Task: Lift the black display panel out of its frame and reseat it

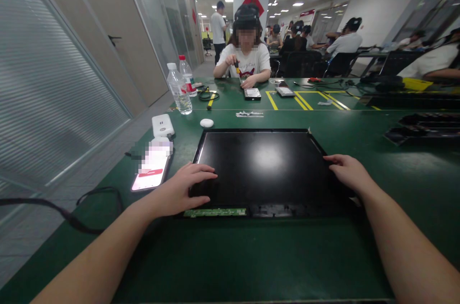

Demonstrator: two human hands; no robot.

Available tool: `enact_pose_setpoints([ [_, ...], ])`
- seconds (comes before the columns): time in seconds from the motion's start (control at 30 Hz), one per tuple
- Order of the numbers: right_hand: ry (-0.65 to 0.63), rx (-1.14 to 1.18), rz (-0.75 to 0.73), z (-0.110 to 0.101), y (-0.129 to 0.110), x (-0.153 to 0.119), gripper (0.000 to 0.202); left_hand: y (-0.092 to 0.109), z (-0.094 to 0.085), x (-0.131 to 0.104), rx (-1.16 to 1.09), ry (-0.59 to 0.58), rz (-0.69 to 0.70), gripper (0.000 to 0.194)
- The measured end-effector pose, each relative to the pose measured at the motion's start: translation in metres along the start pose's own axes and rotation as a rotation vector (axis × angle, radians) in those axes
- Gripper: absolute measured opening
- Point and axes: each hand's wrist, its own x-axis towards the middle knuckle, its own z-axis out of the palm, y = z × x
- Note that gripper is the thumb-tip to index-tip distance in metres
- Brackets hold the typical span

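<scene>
The left hand (179, 191) lies flat and spread on the near left corner of the one black display panel (264, 165), while the right hand (348, 172) presses open-fingered on its right edge, neither closing around it, seemingly to steady it flat on the green table (251, 256). Just outside the left hand lies one phone (151, 174); beyond it stand two water bottles (179, 88).

Screen panel (264, 165): glossy black, green circuit strip (214, 212) along near edge. Table mat (251, 256): dark green, yellow line markings farther back. Phone (151, 177): pink-white display. Power bank (162, 125): white.
</scene>
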Motion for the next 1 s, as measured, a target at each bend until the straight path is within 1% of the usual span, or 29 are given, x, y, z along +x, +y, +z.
enact_pose_setpoints([
  [0.27, 0.021, -0.071, -0.031, 0.0013, 0.0025, 0.0023, 0.049, -0.0071, -0.0081, -0.0015, 0.011, -0.073, 0.021, 0.060],
  [0.37, 0.030, -0.104, -0.030, 0.0017, 0.0025, 0.0027, 0.048, -0.0093, -0.0080, -0.0019, 0.020, -0.086, 0.042, 0.059],
  [0.53, 0.003, -0.088, -0.024, 0.0018, 0.0042, 0.0037, 0.052, -0.0085, -0.0055, -0.0023, 0.049, -0.067, 0.091, 0.053],
  [0.63, 0.009, -0.083, -0.024, 0.0021, 0.0055, 0.0043, 0.054, -0.0058, -0.0050, -0.0025, 0.058, -0.058, 0.112, 0.051],
  [0.77, 0.027, -0.070, -0.032, 0.0031, 0.0068, 0.0053, 0.053, -0.0054, -0.0047, -0.0031, 0.070, -0.057, 0.107, 0.050],
  [1.0, 0.006, -0.056, -0.008, 0.0020, 0.0046, 0.0042, 0.053, -0.0098, -0.0024, -0.0030, 0.014, -0.039, 0.124, 0.050],
])
